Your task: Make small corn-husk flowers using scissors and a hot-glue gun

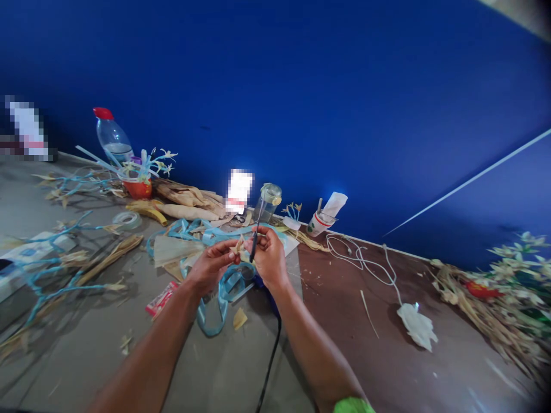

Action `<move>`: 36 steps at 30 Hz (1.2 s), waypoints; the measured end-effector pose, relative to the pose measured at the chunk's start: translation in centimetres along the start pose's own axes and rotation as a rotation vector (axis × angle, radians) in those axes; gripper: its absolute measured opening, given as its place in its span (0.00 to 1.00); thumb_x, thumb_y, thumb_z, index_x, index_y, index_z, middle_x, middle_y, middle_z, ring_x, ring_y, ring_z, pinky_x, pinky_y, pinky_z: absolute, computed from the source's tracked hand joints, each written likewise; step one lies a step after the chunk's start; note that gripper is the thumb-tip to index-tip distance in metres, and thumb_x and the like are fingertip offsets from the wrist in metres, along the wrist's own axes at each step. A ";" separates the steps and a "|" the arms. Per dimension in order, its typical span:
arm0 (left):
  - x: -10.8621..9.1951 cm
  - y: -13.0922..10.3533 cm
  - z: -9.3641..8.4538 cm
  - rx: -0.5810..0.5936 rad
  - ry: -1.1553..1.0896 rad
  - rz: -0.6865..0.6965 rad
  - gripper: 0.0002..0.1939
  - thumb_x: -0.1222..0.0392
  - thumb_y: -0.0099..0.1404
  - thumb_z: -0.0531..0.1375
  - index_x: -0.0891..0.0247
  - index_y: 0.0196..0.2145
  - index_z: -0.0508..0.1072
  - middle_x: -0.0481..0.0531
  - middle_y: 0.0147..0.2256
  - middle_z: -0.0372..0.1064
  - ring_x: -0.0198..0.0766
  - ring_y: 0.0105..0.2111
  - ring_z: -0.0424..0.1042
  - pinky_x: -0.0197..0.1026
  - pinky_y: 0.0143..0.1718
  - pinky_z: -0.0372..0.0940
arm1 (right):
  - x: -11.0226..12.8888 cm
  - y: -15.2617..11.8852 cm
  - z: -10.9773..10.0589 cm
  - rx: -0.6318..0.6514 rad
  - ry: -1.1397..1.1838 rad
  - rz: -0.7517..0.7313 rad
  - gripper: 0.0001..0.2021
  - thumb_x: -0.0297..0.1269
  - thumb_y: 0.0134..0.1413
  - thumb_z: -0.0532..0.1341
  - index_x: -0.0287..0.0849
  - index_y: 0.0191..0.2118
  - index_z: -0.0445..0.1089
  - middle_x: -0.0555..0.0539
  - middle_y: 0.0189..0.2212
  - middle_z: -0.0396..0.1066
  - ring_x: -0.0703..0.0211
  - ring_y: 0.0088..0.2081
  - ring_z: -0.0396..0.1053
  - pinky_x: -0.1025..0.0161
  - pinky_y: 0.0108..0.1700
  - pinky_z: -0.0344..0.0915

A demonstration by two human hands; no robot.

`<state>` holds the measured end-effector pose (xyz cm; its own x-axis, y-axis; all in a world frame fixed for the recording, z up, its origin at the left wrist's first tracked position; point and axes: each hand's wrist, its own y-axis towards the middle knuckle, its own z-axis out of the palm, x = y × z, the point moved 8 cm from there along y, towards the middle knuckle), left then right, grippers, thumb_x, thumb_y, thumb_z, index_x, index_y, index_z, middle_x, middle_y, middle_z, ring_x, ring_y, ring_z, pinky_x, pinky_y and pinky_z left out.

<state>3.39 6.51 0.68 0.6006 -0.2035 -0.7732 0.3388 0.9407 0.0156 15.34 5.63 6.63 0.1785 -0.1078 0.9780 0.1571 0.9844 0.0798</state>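
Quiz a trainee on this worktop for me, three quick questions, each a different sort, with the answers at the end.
1. True or false: the clear bottle has a red cap.
2. What do the fingers of the left hand hold?
A) a white cable
B) a pale dried piece
C) a glass jar
3. Fill in the colour: the looped ribbon is light ____.

Key: 1 true; 2 B; 3 blue.

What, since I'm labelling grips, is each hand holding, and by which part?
The left hand pinches a pale petal-like piece; which part is too small to tell. The right hand holds a slim tool by its dark, thicker part.
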 end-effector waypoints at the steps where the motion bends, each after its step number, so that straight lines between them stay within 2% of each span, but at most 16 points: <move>1: 0.1 0.0 0.1 0.009 -0.001 -0.008 0.18 0.61 0.45 0.71 0.64 0.38 0.79 0.51 0.29 0.73 0.32 0.26 0.66 0.36 0.33 0.61 | 0.0 0.0 0.1 0.005 0.000 0.003 0.20 0.32 0.35 0.66 0.41 0.39 0.64 0.57 0.22 0.69 0.66 0.22 0.68 0.68 0.26 0.65; 6: 0.0 -0.1 0.5 0.077 0.051 -0.004 0.12 0.61 0.48 0.69 0.65 0.33 0.79 0.52 0.28 0.71 0.33 0.27 0.65 0.37 0.32 0.60 | 0.2 -0.1 0.4 0.032 -0.010 0.025 0.19 0.33 0.35 0.66 0.42 0.38 0.64 0.56 0.22 0.69 0.66 0.21 0.67 0.69 0.25 0.65; 11: -0.4 -0.1 0.4 0.080 0.083 0.051 0.07 0.59 0.49 0.69 0.65 0.25 0.78 0.52 0.26 0.70 0.36 0.29 0.67 0.39 0.35 0.60 | 0.4 -0.2 0.5 0.053 -0.017 0.023 0.18 0.33 0.36 0.66 0.42 0.38 0.64 0.56 0.22 0.69 0.66 0.22 0.68 0.69 0.26 0.66; 19: 0.0 0.0 0.0 0.056 0.021 0.042 0.08 0.62 0.49 0.69 0.66 0.28 0.77 0.51 0.26 0.71 0.34 0.29 0.67 0.38 0.36 0.60 | 0.5 -0.2 0.4 0.066 -0.043 0.012 0.19 0.34 0.36 0.66 0.43 0.38 0.64 0.55 0.23 0.69 0.65 0.23 0.69 0.68 0.27 0.67; 31: 0.0 0.1 -0.8 -0.036 -0.043 0.007 0.08 0.65 0.46 0.70 0.64 0.26 0.75 0.49 0.25 0.71 0.36 0.29 0.70 0.40 0.36 0.63 | 0.5 0.0 0.1 0.043 -0.051 -0.022 0.18 0.34 0.38 0.66 0.43 0.39 0.65 0.55 0.23 0.70 0.64 0.24 0.69 0.67 0.29 0.67; 36: -0.4 0.1 -1.2 -0.080 -0.020 0.035 0.09 0.63 0.45 0.70 0.64 0.26 0.76 0.48 0.23 0.71 0.35 0.27 0.70 0.39 0.35 0.63 | 0.5 0.7 -1.2 -0.010 -0.207 -0.045 0.18 0.38 0.41 0.64 0.42 0.40 0.65 0.53 0.23 0.70 0.61 0.26 0.70 0.66 0.29 0.65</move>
<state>2.27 7.01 0.22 0.6260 -0.1745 -0.7600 0.2587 0.9659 -0.0087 16.71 6.05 6.94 -0.0319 -0.1199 0.9923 0.1701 0.9777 0.1236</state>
